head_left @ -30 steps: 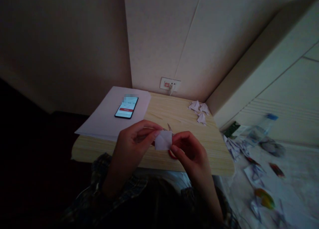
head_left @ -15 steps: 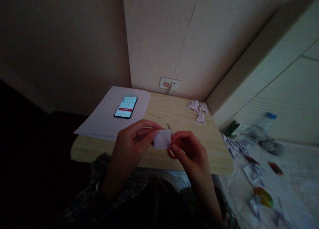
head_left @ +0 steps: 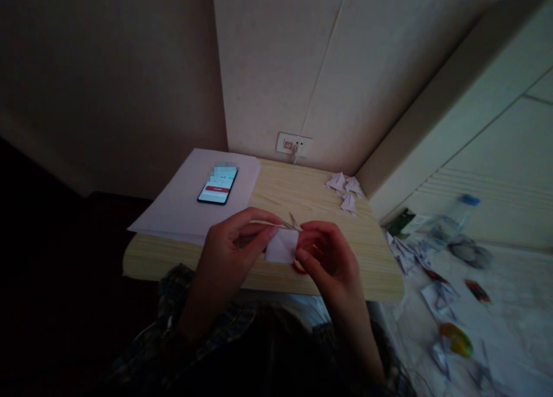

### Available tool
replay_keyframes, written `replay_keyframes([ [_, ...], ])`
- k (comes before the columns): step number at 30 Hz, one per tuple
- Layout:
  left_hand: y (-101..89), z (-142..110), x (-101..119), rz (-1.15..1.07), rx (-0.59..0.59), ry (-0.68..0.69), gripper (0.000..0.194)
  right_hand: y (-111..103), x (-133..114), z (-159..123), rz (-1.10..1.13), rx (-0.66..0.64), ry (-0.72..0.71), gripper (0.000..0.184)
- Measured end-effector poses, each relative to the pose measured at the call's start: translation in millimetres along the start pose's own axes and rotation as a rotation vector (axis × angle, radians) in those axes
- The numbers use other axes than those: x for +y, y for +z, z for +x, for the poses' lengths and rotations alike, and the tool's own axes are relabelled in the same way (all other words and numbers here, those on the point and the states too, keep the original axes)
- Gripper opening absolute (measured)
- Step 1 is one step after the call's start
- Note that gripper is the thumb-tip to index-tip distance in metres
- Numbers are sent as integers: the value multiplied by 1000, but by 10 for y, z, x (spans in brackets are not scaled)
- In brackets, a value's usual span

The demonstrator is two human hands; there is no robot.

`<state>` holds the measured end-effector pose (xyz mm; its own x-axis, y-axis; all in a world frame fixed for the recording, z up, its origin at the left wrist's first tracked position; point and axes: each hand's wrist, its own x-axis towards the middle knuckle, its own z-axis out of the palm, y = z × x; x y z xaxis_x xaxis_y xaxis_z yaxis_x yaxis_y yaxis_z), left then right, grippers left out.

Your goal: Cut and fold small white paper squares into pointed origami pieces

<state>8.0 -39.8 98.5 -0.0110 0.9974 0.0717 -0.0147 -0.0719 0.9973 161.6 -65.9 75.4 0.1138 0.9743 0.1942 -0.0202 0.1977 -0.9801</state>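
A small square of white paper (head_left: 280, 248), with faint crease lines, is held up over the front of the wooden table. My left hand (head_left: 235, 247) pinches its upper left corner between thumb and fingers. At the right edge, my right hand (head_left: 326, 256) has its thumb and curled fingers closed on the paper. Behind the square lies a pair of scissors (head_left: 294, 219); the metal blades point away from me and stand slightly apart. Part of a red handle shows under my right hand, the remainder being hidden by the paper and fingers.
White sheets (head_left: 173, 198) lie on the table's left, with a lit phone (head_left: 218, 185) on top. Folded paper pieces (head_left: 336, 182) sit at the far right corner. Right of the table, a pale surface holds a bottle (head_left: 464, 210) and scattered papers (head_left: 440, 296). A wall socket (head_left: 294, 144) is behind.
The paper square has dropped slightly and tilted, showing more of the scissor blades behind it. The fingers of my right hand have shifted upward a little along its edge.
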Motion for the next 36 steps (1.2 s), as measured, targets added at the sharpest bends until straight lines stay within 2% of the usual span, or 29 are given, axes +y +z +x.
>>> replay_keyframes([
  [5,-12,2,1,5,-64,10,4,15,36,0,33,-44,48,22],
  [8,-20,2,-14,-28,-113,7,9,15,73,4,48,21,-12,23],
  [10,-32,14,-39,-43,-196,-1,15,11,82,8,40,54,-55,24],
  [13,-49,42,-79,-40,-266,17,14,1,66,8,-8,48,-57,23],
  [20,-44,54,-82,-67,-167,-38,3,-33,52,-10,-191,87,-209,18],
  [23,-60,59,-91,-7,-195,0,5,-53,67,-22,-214,60,-245,17],
  [28,-92,71,-99,110,-215,89,12,-48,74,-43,-176,-46,-199,27],
  [33,-83,79,-97,53,-264,86,21,-50,70,-41,-232,-98,-221,28],
  [36,-81,71,-91,31,-292,92,20,-70,75,-30,-297,-125,-263,25],
])
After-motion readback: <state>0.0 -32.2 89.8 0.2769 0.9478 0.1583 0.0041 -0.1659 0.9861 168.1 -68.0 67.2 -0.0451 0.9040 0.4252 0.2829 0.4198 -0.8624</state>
